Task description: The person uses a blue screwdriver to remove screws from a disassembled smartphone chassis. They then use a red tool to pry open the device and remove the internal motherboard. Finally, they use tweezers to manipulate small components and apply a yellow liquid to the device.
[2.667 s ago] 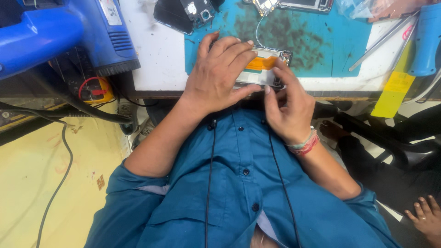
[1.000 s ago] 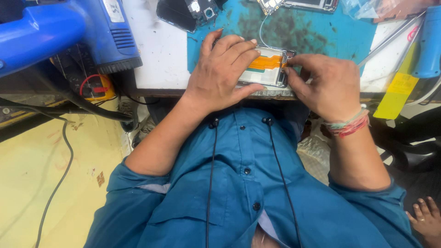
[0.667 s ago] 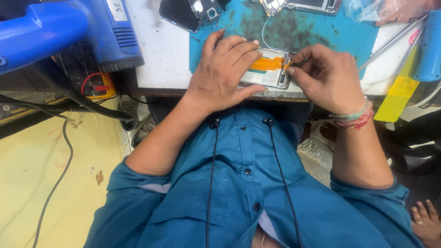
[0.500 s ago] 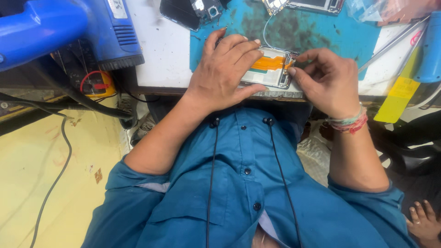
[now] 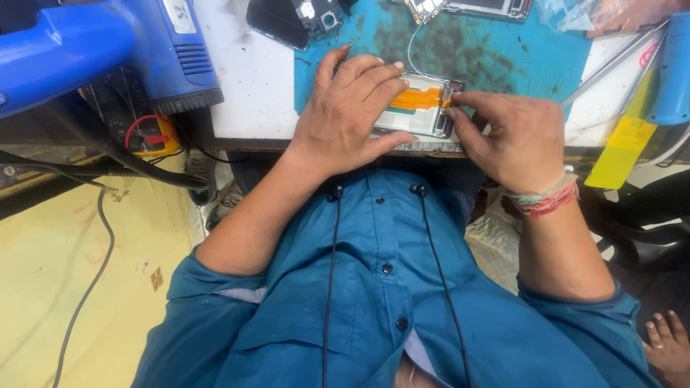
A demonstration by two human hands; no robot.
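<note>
At the near edge of the teal work mat (image 5: pixel 503 57), the opened phone (image 5: pixel 420 111) stays pinned under the flat, spread left hand (image 5: pixel 352 118). The right hand (image 5: pixel 514 136) has moved in from the right, its fingertips (image 5: pixel 460 108) now pinching the phone's right edge by the orange flex strip (image 5: pixel 424 99), suggesting fine work there.

floor (image 5: pixel 50 287): yellow, worn | bench (image 5: pixel 251 86): white top, teal mat (image 5: pixel 503 57) | light: even

mat (image 5: pixel 503 54): matt teal rubber, stained | heat gun (image 5: pixel 108 43): glossy blue plastic
</note>
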